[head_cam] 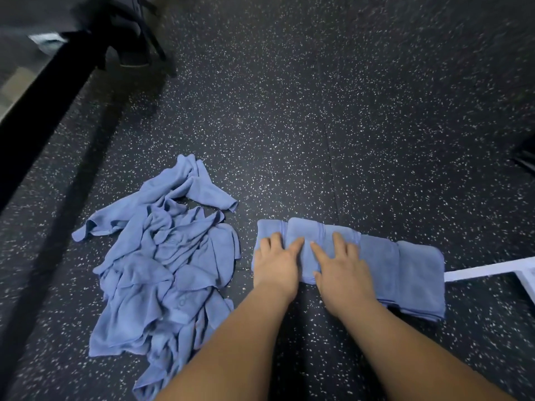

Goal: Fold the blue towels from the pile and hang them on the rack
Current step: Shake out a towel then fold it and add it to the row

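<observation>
Dark speckled floor (318, 111), crumpled towel pile (162, 264) at left, row of folded towels (405, 267) at right, left grip (276, 264) and right grip (343, 267) side by side, both unclenched, fingers flat, pressing the row's left end, white rack (489, 269) meeting its right end

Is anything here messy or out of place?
Only the pile of towels, crumpled and tangled on the floor at left. The folded towels beside it lie in a neat overlapping row under the left hand and right hand, pressed flat. Nothing looks spilled or damaged.
</observation>
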